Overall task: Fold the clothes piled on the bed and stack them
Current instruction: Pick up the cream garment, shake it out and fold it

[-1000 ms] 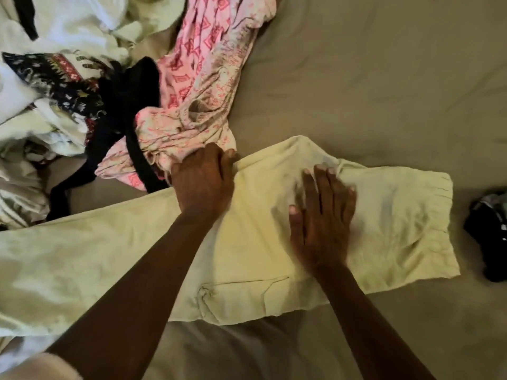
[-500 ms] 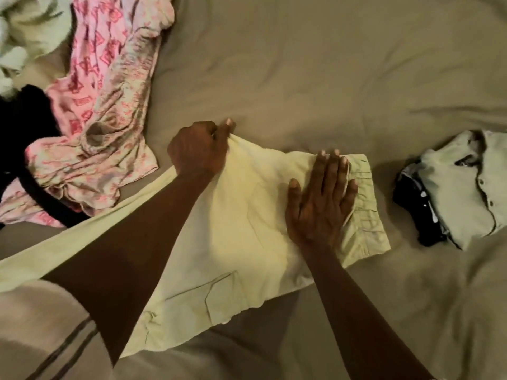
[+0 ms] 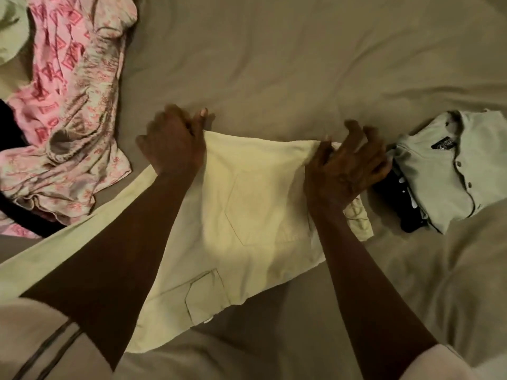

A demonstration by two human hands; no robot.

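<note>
Pale yellow trousers point(image 3: 247, 215) with pockets lie across the middle of the bed, their legs running off to the lower left under my left arm. My left hand point(image 3: 172, 141) grips the far edge of the trousers near their upper left corner. At the waistband end, my right hand point(image 3: 345, 165) pinches the far right corner between thumb and curled fingers. To the right sits a stack with a folded grey-green buttoned shirt point(image 3: 452, 171) on top of a dark garment point(image 3: 395, 198).
A crumpled pink patterned garment point(image 3: 68, 111) lies at the upper left over a black piece point(image 3: 11, 133), with a pale green item point(image 3: 11, 28) in the corner. The tan bed sheet point(image 3: 301, 64) stretches wide beyond the trousers.
My right hand has gone from lying flat on the trousers to pinching the waistband corner. The left hand keeps its grip on the far edge. The view has shifted right.
</note>
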